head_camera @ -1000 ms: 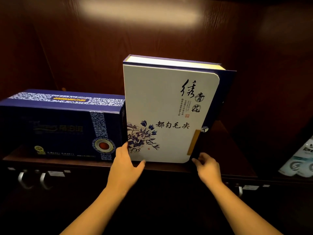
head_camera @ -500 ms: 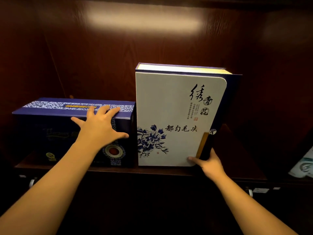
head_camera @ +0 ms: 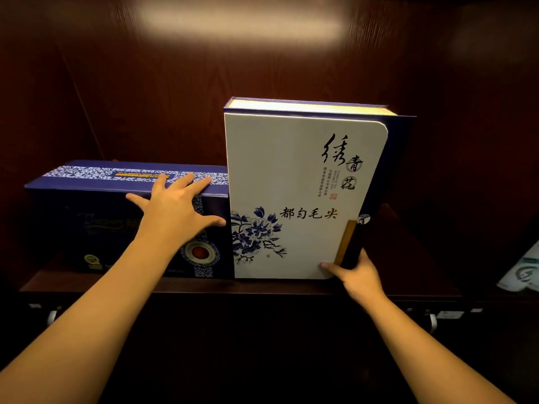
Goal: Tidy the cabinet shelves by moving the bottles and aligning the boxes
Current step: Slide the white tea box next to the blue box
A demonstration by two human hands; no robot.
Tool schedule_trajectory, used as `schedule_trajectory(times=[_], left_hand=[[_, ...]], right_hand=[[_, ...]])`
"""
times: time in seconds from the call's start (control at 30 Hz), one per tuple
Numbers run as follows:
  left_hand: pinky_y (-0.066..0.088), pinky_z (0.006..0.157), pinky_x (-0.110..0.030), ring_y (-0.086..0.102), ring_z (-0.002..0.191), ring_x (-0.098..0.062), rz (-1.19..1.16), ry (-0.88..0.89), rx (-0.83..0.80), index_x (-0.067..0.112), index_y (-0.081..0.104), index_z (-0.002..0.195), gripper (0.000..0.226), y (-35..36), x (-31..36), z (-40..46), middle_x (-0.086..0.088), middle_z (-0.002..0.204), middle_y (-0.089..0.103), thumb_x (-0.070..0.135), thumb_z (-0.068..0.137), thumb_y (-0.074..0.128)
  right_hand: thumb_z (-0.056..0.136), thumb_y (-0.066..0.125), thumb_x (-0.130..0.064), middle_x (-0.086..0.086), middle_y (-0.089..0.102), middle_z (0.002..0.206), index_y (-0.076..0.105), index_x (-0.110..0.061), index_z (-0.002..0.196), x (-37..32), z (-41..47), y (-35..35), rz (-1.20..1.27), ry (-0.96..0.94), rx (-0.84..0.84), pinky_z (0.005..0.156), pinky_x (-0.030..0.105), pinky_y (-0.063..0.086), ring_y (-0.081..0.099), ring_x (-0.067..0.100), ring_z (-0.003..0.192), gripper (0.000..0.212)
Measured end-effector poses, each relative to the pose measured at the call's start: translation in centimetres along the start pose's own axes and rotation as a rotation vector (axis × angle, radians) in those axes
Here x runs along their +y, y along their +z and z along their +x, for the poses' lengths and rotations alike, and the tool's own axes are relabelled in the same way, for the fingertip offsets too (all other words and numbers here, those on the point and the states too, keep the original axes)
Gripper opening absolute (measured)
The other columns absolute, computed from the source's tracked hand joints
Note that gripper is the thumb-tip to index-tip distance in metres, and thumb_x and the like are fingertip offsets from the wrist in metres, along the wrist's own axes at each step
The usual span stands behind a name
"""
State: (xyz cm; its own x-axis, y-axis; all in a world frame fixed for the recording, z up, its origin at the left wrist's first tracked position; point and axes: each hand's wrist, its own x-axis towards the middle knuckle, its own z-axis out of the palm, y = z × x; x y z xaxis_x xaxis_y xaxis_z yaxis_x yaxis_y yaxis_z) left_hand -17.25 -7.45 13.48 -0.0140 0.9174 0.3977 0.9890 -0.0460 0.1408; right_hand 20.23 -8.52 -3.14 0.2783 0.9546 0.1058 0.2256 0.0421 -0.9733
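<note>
Fingers (head_camera: 186, 182) of the left hand (head_camera: 175, 211) are lying spread on the blue box (head_camera: 87, 217). The right hand (head_camera: 360, 277) is pinching the white box's (head_camera: 291, 176) near right corner, its fingers hidden behind.

The white tea box (head_camera: 294, 196) stands upright mid-shelf, its left edge tight against the low dark-blue box (head_camera: 116, 217), no gap betw. them for fingers. Open room above the blue box up to the cabinet back panel (head_camera: 175, 83). Bare shelf (head_camera: 408, 258) to the right of the tea box gives side access. Shelf's front edge is unblocked.
</note>
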Motion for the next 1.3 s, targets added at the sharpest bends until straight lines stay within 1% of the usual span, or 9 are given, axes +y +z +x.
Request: schedule_trajectory(times=[0.1, 0.23, 0.43, 0.53, 0.7, 0.83, 1.0, 1.13, 1.3], left_hand=[[0.010, 0.098, -0.088, 0.016, 0.151, -0.035, 0.007, 0.003, 0.005, 0.046, 0.037, 0.151, 0.108, 0.0, -0.1, 0.0, 0.012, 0.159, 0.034, 0.091, 0.055, 0.056], [0.014, 0.099, -0.087, 0.020, 0.149, -0.037, 0.026, 0.003, 0.034, 0.047, 0.036, 0.151, 0.105, 0.5, 0.0, -0.1, 0.008, 0.159, 0.037, 0.090, 0.058, 0.058], [0.018, 0.099, -0.086, 0.021, 0.148, -0.037, 0.035, -0.016, 0.029, 0.047, 0.034, 0.151, 0.106, 0.7, 0.1, 0.3, 0.005, 0.158, 0.038, 0.090, 0.057, 0.060], [0.019, 0.100, -0.085, 0.020, 0.149, -0.038, 0.040, -0.019, 0.027, 0.047, 0.032, 0.151, 0.106, 0.9, 0.1, 0.3, 0.004, 0.159, 0.037, 0.091, 0.058, 0.059], [0.019, 0.099, -0.085, 0.021, 0.148, -0.039, 0.046, -0.020, 0.037, 0.047, 0.032, 0.151, 0.105, 1.0, 0.2, 0.4, 0.005, 0.158, 0.038, 0.090, 0.059, 0.059], [0.018, 0.098, -0.086, 0.020, 0.148, -0.040, 0.049, -0.024, 0.041, 0.046, 0.032, 0.152, 0.104, 1.1, 0.5, 0.5, 0.004, 0.158, 0.038, 0.089, 0.061, 0.060], [0.017, 0.095, -0.087, 0.020, 0.147, -0.044, 0.059, -0.027, 0.049, 0.044, 0.034, 0.152, 0.103, 1.3, 1.1, 0.4, 0.003, 0.157, 0.040, 0.087, 0.063, 0.061], [0.016, 0.095, -0.088, 0.019, 0.147, -0.044, 0.062, -0.030, 0.038, 0.044, 0.034, 0.152, 0.102, 1.3, 1.2, 0.5, 0.003, 0.157, 0.039, 0.086, 0.064, 0.063], [0.015, 0.096, -0.087, 0.017, 0.149, -0.043, 0.039, 0.002, 0.025, 0.043, 0.033, 0.152, 0.101, 1.4, 1.6, 0.8, 0.003, 0.159, 0.038, 0.084, 0.065, 0.064]], right_hand=[[0.040, 0.093, -0.065, -0.019, 0.072, 0.105, 0.058, -0.052, 0.109, 0.0, 0.0, 0.1, -0.013, 0.002, 0.002, 0.084, 0.029, 0.052, 0.066, 0.003, 0.099, 0.078], [0.040, 0.091, -0.066, -0.016, 0.071, 0.105, 0.058, -0.048, 0.107, -0.1, -0.1, 0.1, -0.032, 0.003, 0.013, 0.080, 0.025, 0.050, 0.064, 0.002, 0.097, 0.078], [0.053, 0.096, -0.045, -0.020, 0.067, 0.105, 0.054, -0.047, 0.108, -0.2, 0.3, 0.2, -0.061, 0.020, 0.012, 0.078, 0.022, 0.048, 0.060, -0.004, 0.095, 0.069], [0.053, 0.095, -0.047, -0.021, 0.065, 0.105, 0.052, -0.043, 0.116, -0.2, 0.6, 0.3, -0.082, 0.029, 0.010, 0.084, 0.028, 0.047, 0.059, -0.002, 0.094, 0.077], [0.047, 0.093, -0.056, -0.026, 0.063, 0.100, 0.051, -0.046, 0.112, -0.2, 0.4, 0.4, -0.096, 0.026, 0.044, 0.076, 0.023, 0.044, 0.055, -0.009, 0.088, 0.078], [0.051, 0.095, -0.049, -0.021, 0.064, 0.106, 0.052, -0.042, 0.117, -0.3, 0.3, 0.3, -0.079, 0.032, 0.029, 0.088, 0.032, 0.048, 0.061, 0.005, 0.098, 0.079], [0.043, 0.092, -0.057, -0.015, 0.066, 0.113, 0.053, -0.038, 0.121, -0.6, 0.4, -0.2, -0.062, 0.030, 0.019, 0.097, 0.040, 0.049, 0.062, 0.016, 0.109, 0.090], [0.050, 0.095, -0.049, -0.014, 0.068, 0.113, 0.055, -0.045, 0.110, -0.5, 0.4, -0.2, -0.050, 0.025, 0.016, 0.096, 0.040, 0.050, 0.063, 0.016, 0.109, 0.072], [0.051, 0.093, -0.050, -0.018, 0.067, 0.106, 0.056, -0.046, 0.106, -0.3, 0.6, -0.6, -0.075, 0.028, 0.034, 0.089, 0.035, 0.050, 0.063, 0.008, 0.100, 0.067]])
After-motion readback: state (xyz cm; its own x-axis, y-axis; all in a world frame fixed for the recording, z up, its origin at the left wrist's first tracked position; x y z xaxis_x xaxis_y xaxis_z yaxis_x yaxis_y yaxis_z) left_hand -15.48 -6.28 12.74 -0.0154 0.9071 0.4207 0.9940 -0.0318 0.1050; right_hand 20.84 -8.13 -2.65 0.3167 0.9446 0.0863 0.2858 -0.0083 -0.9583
